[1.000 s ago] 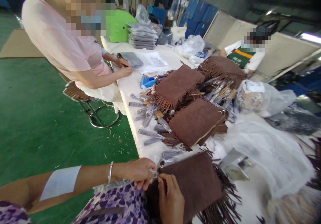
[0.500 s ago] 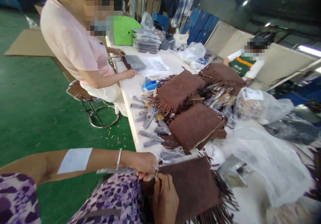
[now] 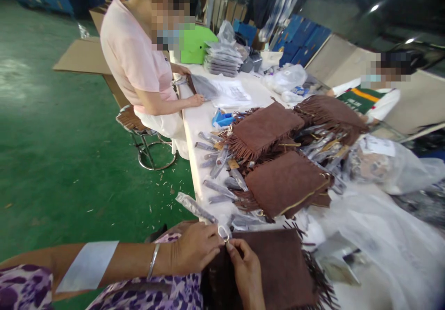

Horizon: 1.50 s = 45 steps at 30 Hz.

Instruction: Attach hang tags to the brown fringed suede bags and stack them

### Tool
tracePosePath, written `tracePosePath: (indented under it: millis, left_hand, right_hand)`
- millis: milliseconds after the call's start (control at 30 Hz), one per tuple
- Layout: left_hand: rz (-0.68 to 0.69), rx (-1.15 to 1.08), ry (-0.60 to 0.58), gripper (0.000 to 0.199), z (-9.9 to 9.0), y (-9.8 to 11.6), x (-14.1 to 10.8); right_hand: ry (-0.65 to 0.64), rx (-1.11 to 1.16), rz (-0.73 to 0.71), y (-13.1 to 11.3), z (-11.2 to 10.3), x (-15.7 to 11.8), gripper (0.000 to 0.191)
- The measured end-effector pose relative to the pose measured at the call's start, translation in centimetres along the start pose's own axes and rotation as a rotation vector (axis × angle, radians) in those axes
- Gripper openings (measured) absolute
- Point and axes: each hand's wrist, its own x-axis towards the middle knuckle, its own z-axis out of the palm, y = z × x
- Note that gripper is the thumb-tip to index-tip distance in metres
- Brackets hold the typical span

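A brown fringed bag (image 3: 278,268) lies at the table's near edge, its fringe pointing right. At its upper left corner, my left hand (image 3: 196,247) is closed on a metal clasp with a whitish plastic loop. A plastic-wrapped strap (image 3: 194,206) sticks out up and left beyond its knuckles. My right hand (image 3: 245,266) pinches the same small metal piece from the right, finger and thumb together. The fingertips of both hands almost meet, and exactly what each one grips is partly hidden.
Brown fringed bags (image 3: 287,185) with wrapped straps are piled beyond my hands. Clear plastic (image 3: 375,236) covers the right side. A person in pink (image 3: 139,60) handles a bag at the table's left edge; another person (image 3: 365,99) is across. A blue object (image 3: 222,118) lies near the pile.
The wrapped strap has swung from below my left wrist to above my left hand. My hands have shifted slightly right in view, and the whole scene has moved right as the head turned.
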Motion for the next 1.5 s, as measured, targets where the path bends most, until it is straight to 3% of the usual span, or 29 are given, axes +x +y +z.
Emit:
tracePosePath:
  millis: [200,533,700,900,1067,1367,1500]
  left_hand:
    - [-0.307,-0.300,0.074,0.011,2.5,0.4,1.1]
    - [-0.490,-0.497,0.139,0.012,3.7,0.3,1.0]
    - [-0.520,-0.526,0.140,0.013,3.6,0.5,1.1]
    - [-0.535,-0.495,0.141,0.006,3.6,0.9,1.3]
    - [-0.524,-0.491,0.208,0.012,3.9,1.1,1.5]
    - [-0.658,-0.631,0.193,0.007,3.7,1.1,2.1]
    - [-0.658,-0.740,0.208,0.007,3.9,0.6,1.8]
  right_hand:
    - [0.029,-0.042,-0.005,0.4,0.5,0.1,0.032]
    - [0.144,-0.174,-0.122,-0.2,1.2,-0.1,0.027]
    - [0.253,-0.328,-0.171,-0.4,2.2,-0.5,0.030]
    - [0.250,-0.359,-0.197,-0.4,2.4,-0.5,0.031]
    - [0.294,-0.373,-0.247,-0.5,2.4,-0.7,0.032]
    - [0.327,-0.421,-0.291,-0.5,3.0,-1.2,0.034]
    - [0.312,-0.449,-0.311,-0.6,2.6,-1.4,0.030]
